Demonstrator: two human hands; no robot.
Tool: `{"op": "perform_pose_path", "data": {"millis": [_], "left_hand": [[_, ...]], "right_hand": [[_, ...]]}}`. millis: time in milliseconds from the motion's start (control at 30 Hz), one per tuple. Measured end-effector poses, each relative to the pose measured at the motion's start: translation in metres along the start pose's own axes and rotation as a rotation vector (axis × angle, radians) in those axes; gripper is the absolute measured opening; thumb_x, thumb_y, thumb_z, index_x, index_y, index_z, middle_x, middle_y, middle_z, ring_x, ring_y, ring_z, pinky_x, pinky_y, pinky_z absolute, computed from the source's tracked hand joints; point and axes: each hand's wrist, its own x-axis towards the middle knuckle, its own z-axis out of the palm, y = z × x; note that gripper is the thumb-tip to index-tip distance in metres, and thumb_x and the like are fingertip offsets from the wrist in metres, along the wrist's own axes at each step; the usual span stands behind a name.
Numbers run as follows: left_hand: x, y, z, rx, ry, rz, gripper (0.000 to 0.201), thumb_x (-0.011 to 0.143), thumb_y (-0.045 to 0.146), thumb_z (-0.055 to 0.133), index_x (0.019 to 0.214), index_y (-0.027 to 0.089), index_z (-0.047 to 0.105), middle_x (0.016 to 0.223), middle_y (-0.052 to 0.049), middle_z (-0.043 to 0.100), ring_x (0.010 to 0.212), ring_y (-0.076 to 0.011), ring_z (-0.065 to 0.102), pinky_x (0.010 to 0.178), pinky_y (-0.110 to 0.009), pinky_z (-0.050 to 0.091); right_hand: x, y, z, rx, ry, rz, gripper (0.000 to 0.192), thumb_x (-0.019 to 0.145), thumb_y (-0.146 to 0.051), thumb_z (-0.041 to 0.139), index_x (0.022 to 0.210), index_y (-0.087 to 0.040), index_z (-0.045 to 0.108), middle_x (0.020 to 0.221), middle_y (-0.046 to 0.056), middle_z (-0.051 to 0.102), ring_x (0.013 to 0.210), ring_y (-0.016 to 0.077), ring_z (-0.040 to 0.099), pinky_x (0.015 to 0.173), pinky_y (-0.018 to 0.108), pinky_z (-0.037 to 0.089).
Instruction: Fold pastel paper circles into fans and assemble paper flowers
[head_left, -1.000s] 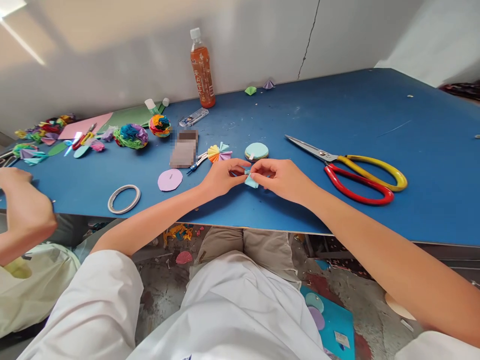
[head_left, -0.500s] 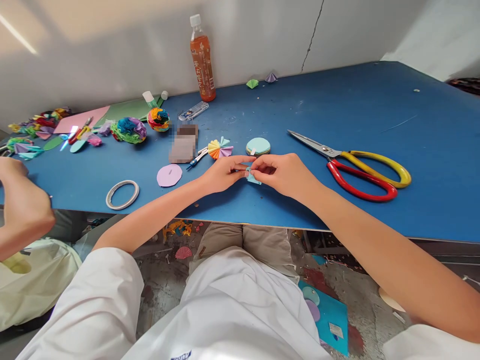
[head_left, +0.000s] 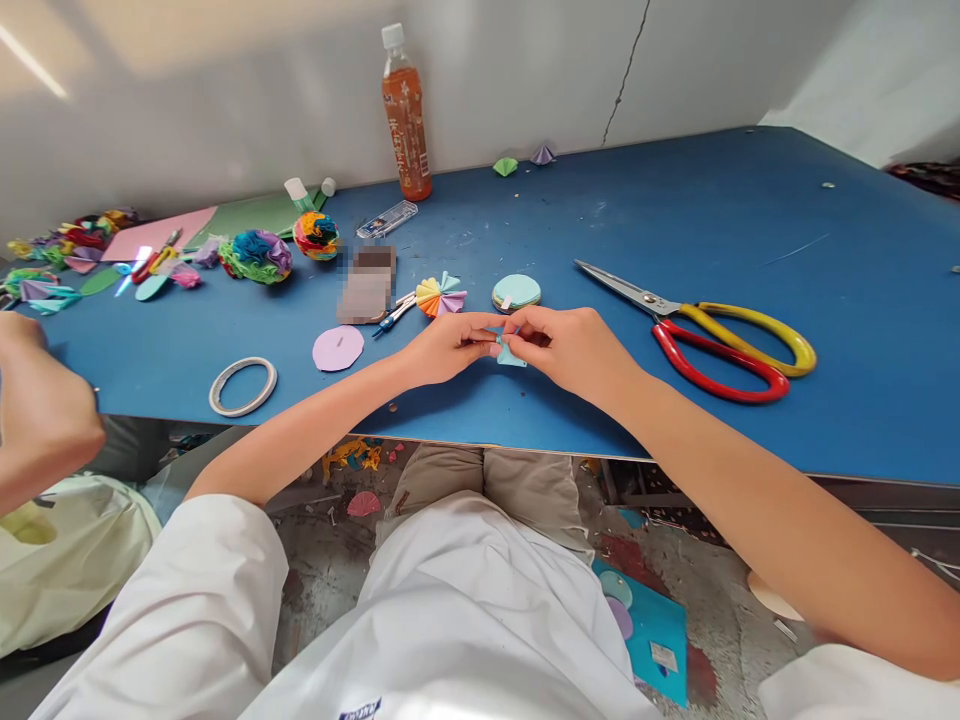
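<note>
At nine o'clock from the centre of the blue table (head_left: 750,200), another person's forearm (head_left: 37,420) enters at the frame edge, and near it lie one ring of white tape (head_left: 243,386) and one lilac paper disc (head_left: 338,348). Toward the middle, the left hand (head_left: 442,347) pinches one small folded piece of pale blue paper (head_left: 511,353) between thumb and fingertips; the right hand (head_left: 570,348), meeting it from three o'clock, is closed on the same piece, so the paper sits just above the table's near edge, clamped from both sides. It looks very light, thin and soft, easily creased or torn, so it is best held at its folded edges with gentle pressure. At twelve o'clock from the hands rest one multicoloured pleated paper fan (head_left: 440,297) and one stack of round pastel paper discs (head_left: 516,293), with one orange drink bottle (head_left: 406,115) beyond. At three o'clock lies one pair of large scissors with red and yellow handles (head_left: 705,330).
</note>
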Motion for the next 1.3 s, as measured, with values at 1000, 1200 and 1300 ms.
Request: {"op": "perform_pose_path", "data": {"millis": [1000, 1200, 1300], "left_hand": [[-0.006, 0.002, 0.01, 0.042, 0.351, -0.031, 0.038, 0.077, 0.029, 0.068, 0.112, 0.016, 0.063, 0.074, -0.001, 0.069, 0.056, -0.0079, 0.052, 0.05, -0.021, 0.035], [-0.004, 0.004, 0.009, -0.019, 0.339, 0.061, 0.035, 0.072, 0.049, 0.071, 0.079, 0.014, 0.07, 0.065, 0.0, 0.06, 0.056, -0.0077, 0.042, 0.052, -0.024, 0.032], [-0.005, 0.005, 0.009, -0.009, 0.331, 0.069, 0.035, 0.074, 0.047, 0.069, 0.079, 0.014, 0.073, 0.063, 0.001, 0.058, 0.057, -0.0082, 0.04, 0.053, -0.024, 0.033]], "right_hand": [[0.001, -0.003, -0.002, 0.06, 0.086, -0.039, 0.014, 0.081, -0.03, 0.054, 0.073, -0.021, 0.06, 0.08, 0.006, 0.065, 0.068, 0.018, 0.056, 0.066, 0.033, 0.043], [0.001, -0.001, -0.004, 0.155, 0.121, -0.007, 0.018, 0.081, -0.036, 0.057, 0.071, -0.022, 0.058, 0.079, 0.005, 0.064, 0.068, 0.0174, 0.055, 0.065, 0.032, 0.041], [0.001, -0.002, -0.003, 0.165, 0.111, 0.01, 0.018, 0.081, -0.036, 0.057, 0.071, -0.022, 0.058, 0.078, 0.004, 0.064, 0.067, 0.0169, 0.055, 0.065, 0.031, 0.041]]}}
